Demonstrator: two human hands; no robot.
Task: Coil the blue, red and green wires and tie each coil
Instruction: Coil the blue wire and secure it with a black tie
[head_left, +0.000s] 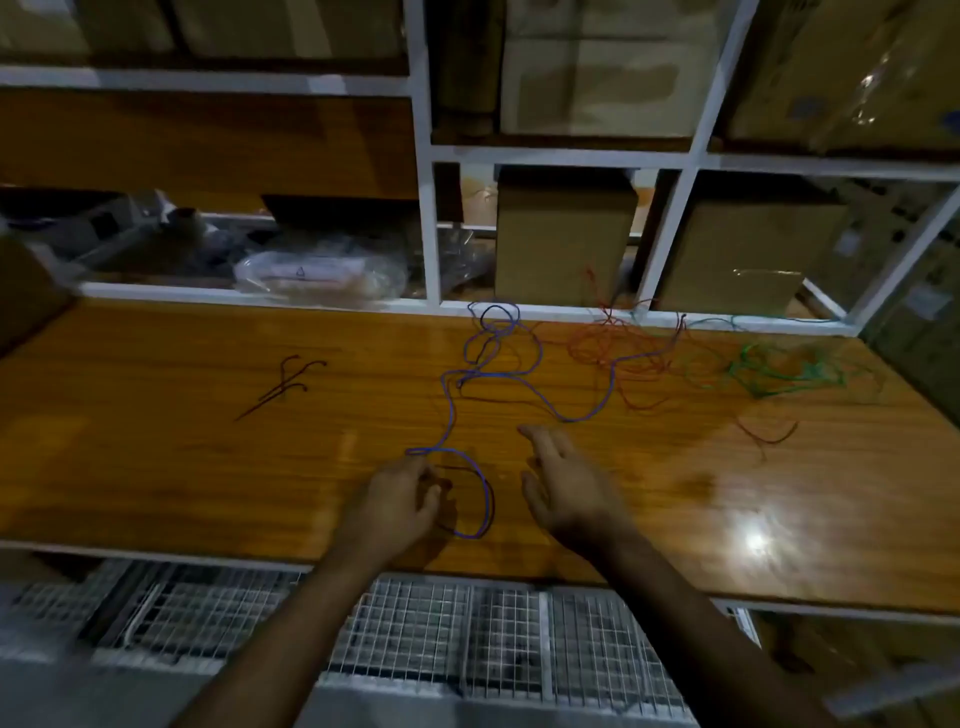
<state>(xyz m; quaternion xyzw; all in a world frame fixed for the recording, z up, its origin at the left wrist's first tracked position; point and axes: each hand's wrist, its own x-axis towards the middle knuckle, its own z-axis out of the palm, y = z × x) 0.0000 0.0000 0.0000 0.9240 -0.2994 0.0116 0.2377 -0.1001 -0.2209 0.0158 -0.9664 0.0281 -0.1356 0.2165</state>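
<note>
Your left hand (402, 499) pinches the blue wire (452, 410) at its first loop on the tabletop (156, 457); your right hand (566, 483) hovers spread and empty. Feed slack with it, keeping loops even-sized.

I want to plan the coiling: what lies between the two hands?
In the head view, only a loop of thin blue wire, on the bare wooden table.

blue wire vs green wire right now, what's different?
The blue wire trails from the back edge down to the left hand, which holds one loop of it; the green wire lies untouched at the far right of the table. Blue is spread in long open curves; green is bunched in a loose tangle. Both are thin, and neither is coiled or tied yet.
</note>
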